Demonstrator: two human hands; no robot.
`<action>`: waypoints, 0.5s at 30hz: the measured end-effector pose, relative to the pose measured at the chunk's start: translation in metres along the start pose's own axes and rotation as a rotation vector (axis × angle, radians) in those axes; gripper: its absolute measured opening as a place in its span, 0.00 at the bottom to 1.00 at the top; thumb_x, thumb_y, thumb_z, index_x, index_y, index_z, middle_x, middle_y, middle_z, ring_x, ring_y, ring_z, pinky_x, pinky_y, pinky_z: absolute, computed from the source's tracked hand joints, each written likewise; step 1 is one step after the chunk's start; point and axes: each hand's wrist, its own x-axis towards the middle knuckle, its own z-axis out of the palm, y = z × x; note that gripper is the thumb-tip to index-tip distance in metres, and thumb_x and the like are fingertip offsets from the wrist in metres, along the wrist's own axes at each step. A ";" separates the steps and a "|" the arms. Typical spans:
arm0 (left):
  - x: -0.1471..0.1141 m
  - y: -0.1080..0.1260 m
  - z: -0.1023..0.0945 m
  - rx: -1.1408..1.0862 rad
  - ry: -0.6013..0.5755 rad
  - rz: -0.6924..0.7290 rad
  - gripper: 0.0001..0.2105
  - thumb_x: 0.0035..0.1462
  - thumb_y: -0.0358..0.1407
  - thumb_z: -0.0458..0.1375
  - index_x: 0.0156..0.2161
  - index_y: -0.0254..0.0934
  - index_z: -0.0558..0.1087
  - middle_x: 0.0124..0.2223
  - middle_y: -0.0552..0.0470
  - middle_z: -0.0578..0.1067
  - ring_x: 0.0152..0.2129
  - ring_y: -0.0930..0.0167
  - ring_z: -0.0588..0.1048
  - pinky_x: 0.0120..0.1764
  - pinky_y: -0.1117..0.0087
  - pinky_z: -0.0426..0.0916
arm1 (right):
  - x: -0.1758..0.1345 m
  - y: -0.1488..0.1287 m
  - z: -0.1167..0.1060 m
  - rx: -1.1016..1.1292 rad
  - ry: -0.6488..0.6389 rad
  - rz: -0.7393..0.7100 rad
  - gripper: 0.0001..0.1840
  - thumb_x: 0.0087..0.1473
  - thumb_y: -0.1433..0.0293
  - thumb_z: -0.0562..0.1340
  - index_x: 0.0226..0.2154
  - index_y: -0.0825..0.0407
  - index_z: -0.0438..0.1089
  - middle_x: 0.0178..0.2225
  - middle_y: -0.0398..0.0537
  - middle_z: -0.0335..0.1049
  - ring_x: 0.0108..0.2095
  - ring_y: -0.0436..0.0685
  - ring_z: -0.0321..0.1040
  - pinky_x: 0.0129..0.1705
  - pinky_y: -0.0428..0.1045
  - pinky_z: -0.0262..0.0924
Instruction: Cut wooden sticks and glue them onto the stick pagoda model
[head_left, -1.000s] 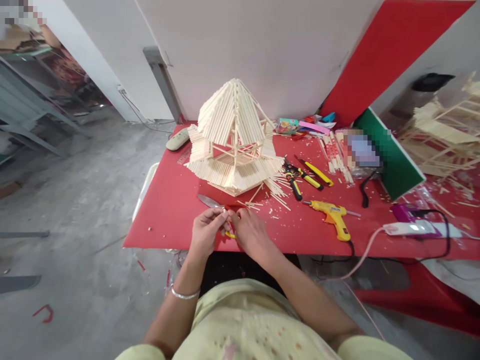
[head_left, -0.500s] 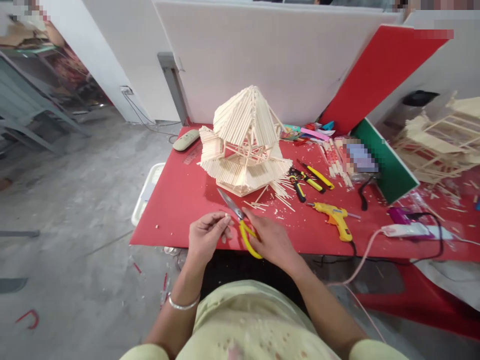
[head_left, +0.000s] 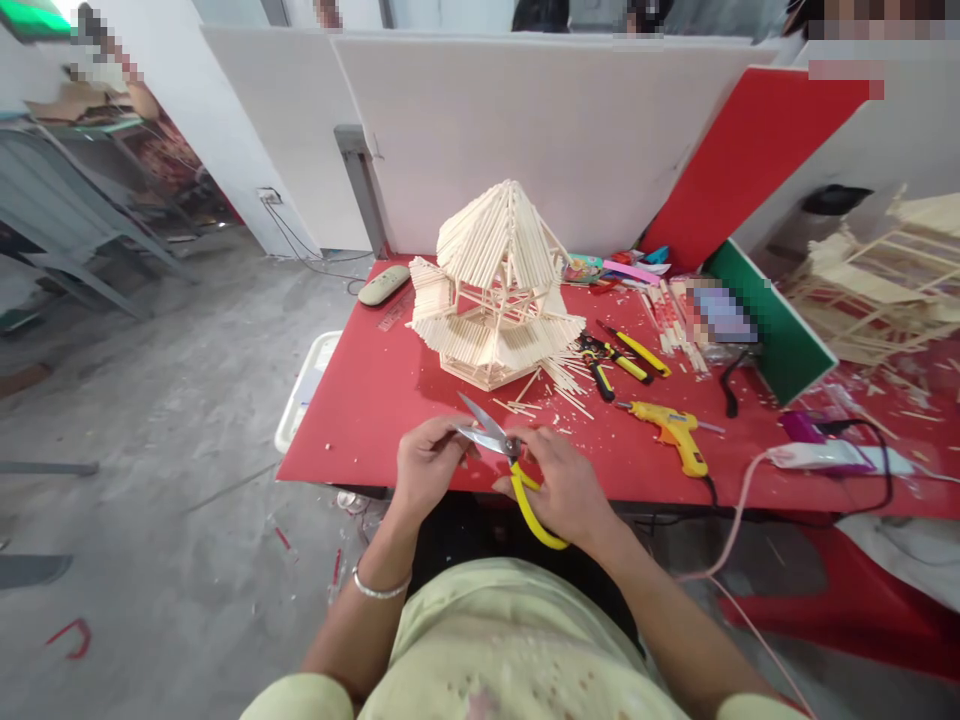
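My right hand (head_left: 562, 480) grips a pair of yellow-handled scissors (head_left: 536, 510), whose blades are spread and point to the upper left. Close by, my left hand (head_left: 431, 465) is closed in a pinch at the tip of the lower blade; what its fingers hold is too small and hidden to make out. Beyond both hands stands a model pavilion (head_left: 499, 290) built of pale wooden sticks, with a peaked roof above a wider lower roof. Loose wooden sticks (head_left: 566, 380) lie at its right foot.
On the red table (head_left: 352, 400) lie a yellow glue gun (head_left: 671, 430), yellow-and-black pliers (head_left: 626, 365), a yellow cutter (head_left: 637, 348) and a computer mouse (head_left: 384, 285). A green board (head_left: 772, 320) stands at the right, near a power strip (head_left: 817, 457) with cables. White panels (head_left: 540, 140) rise behind.
The scissors have opened and turned, so a blade now reaches my left fingertips. My right hand has shifted slightly right and down. The camera view has tilted up a little.
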 end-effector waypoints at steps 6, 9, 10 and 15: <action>-0.003 0.003 -0.001 0.149 -0.062 0.084 0.08 0.56 0.30 0.56 0.35 0.36 0.78 0.26 0.52 0.77 0.19 0.74 0.73 0.27 0.72 0.70 | -0.001 -0.003 -0.004 -0.131 -0.033 -0.026 0.29 0.56 0.55 0.60 0.58 0.47 0.60 0.41 0.50 0.65 0.43 0.59 0.66 0.43 0.51 0.61; -0.003 0.007 -0.001 0.199 -0.056 0.102 0.08 0.55 0.29 0.56 0.35 0.37 0.78 0.26 0.52 0.77 0.20 0.74 0.73 0.27 0.72 0.69 | -0.002 -0.003 -0.005 -0.145 -0.038 -0.029 0.29 0.56 0.54 0.60 0.57 0.46 0.60 0.40 0.49 0.66 0.42 0.58 0.66 0.42 0.51 0.62; -0.003 0.007 -0.001 0.210 -0.053 0.106 0.09 0.55 0.28 0.55 0.35 0.37 0.79 0.26 0.52 0.77 0.20 0.73 0.73 0.27 0.73 0.69 | -0.002 -0.003 -0.005 -0.147 -0.038 -0.030 0.29 0.56 0.54 0.60 0.57 0.46 0.61 0.40 0.50 0.66 0.42 0.59 0.66 0.42 0.51 0.62; -0.002 0.006 -0.005 0.300 -0.072 0.155 0.09 0.56 0.29 0.56 0.31 0.38 0.78 0.28 0.52 0.78 0.23 0.73 0.74 0.30 0.72 0.69 | -0.003 -0.001 -0.001 -0.125 -0.052 -0.015 0.29 0.56 0.54 0.60 0.57 0.47 0.62 0.41 0.51 0.69 0.43 0.59 0.68 0.41 0.51 0.62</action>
